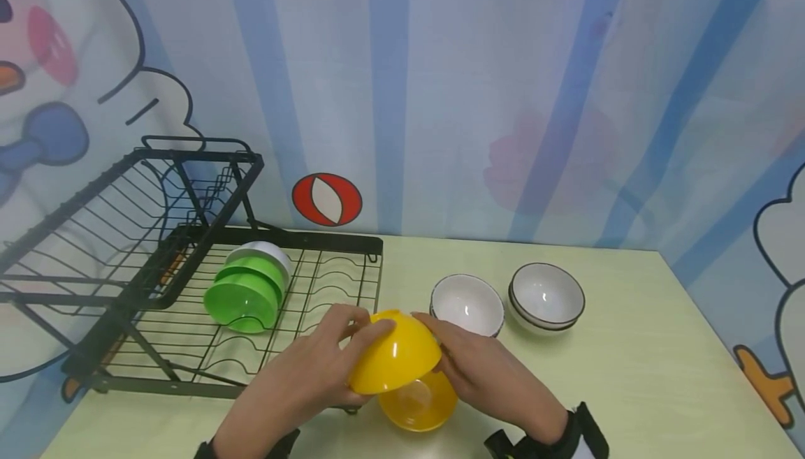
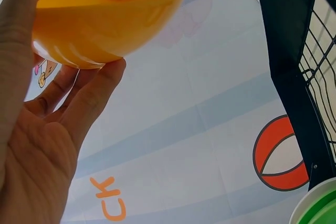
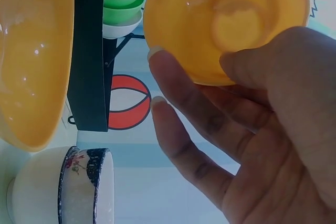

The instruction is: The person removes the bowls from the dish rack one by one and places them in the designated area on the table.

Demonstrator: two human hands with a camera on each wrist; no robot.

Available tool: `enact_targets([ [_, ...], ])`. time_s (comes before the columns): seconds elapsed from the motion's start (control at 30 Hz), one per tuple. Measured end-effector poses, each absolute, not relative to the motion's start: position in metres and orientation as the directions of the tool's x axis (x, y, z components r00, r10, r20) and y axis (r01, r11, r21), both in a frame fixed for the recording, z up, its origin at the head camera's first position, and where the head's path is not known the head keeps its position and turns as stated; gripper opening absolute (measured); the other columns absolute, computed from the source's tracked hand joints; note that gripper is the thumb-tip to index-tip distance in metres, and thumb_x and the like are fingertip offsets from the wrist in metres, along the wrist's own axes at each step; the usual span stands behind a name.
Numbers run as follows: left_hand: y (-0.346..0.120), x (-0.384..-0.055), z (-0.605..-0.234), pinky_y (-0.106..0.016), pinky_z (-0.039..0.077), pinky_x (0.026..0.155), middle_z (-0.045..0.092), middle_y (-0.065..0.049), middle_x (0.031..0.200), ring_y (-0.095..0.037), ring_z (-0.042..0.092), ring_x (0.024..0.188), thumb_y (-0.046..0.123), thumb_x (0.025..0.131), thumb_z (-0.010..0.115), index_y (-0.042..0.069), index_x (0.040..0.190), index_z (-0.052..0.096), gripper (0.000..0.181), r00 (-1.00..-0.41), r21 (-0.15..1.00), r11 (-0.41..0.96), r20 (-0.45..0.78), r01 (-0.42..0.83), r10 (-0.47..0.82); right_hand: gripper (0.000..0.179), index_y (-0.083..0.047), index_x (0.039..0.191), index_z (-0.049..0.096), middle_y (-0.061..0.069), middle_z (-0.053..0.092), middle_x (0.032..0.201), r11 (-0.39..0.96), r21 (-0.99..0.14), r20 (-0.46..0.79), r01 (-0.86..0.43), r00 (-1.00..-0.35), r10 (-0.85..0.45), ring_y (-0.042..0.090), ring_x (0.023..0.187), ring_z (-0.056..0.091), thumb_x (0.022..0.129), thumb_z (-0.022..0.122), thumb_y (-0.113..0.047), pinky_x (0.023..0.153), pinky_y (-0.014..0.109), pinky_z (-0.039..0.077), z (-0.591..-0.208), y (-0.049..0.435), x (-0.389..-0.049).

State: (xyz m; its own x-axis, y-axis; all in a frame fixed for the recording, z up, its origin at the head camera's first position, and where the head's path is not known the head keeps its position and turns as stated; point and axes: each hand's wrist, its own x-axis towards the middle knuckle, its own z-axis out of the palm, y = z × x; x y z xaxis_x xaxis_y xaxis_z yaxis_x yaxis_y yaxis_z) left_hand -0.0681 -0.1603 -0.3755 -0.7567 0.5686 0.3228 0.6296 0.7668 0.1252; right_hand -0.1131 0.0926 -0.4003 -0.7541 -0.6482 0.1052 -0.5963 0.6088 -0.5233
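Note:
A yellow bowl (image 1: 397, 354) is tilted in the air between both hands. My left hand (image 1: 317, 365) grips its left side; in the left wrist view the fingertips support the underside of the bowl (image 2: 110, 32). My right hand (image 1: 487, 372) pinches the right edge. The right wrist view shows that thumb inside the held bowl (image 3: 184, 19) and fingers behind it, two of them spread away. Below, a second yellow bowl (image 1: 418, 410) sits upright on the table, partly hidden by the held one.
At left stands a black two-tier dish rack (image 1: 314, 241), with two green bowls (image 1: 242, 302) and a white bowl (image 1: 267, 248) nested on edge in its lower tier. White bowls with dark rims (image 1: 467, 300) stand behind my right hand, beside another white stack (image 1: 547, 293). A printed curtain (image 1: 440, 96) hangs behind.

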Motion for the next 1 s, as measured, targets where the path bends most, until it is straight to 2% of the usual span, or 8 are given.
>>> enact_targets([
  [0.27,-0.1605,-0.0674,-0.3762,-0.022,0.059,0.076,0.048,-0.006,0.125,-0.012,0.057,0.091,0.033,0.07,0.09,0.023,0.137,0.048,0.08,-0.753,0.133,0.76,0.323,0.637,0.574,0.038,-0.022,0.144,0.047,-0.008,0.06,0.138,0.606,-0.507,0.131,-0.614,-0.749,-0.649,0.003,0.112,0.062,0.106,0.046,-0.026,0.101,0.03,0.055,-0.4009,0.0931,-0.1121],
  [0.6,-0.1591,-0.0675,-0.3741,-0.023,0.059,0.077,0.048,-0.005,0.129,-0.012,0.058,0.091,0.036,0.071,0.089,0.027,0.142,0.043,0.085,-0.777,0.14,0.774,0.269,0.617,0.57,0.037,-0.024,0.14,0.05,-0.012,0.063,0.131,0.6,-0.492,0.171,-0.631,-0.746,-0.644,-0.001,0.098,0.06,0.103,0.052,-0.019,0.095,0.027,0.057,-0.3987,0.0934,-0.1117],
  [1.0,-0.1589,-0.0682,-0.3751,-0.024,0.059,0.079,0.048,-0.005,0.13,-0.012,0.058,0.091,0.037,0.071,0.089,0.028,0.146,0.042,0.089,-0.775,0.145,0.772,0.271,0.619,0.571,0.036,-0.024,0.138,0.052,-0.012,0.066,0.124,0.628,-0.462,0.179,-0.626,-0.76,-0.625,-0.001,0.088,0.058,0.103,0.053,-0.019,0.088,0.025,0.058,-0.3985,0.0956,-0.1125],
])
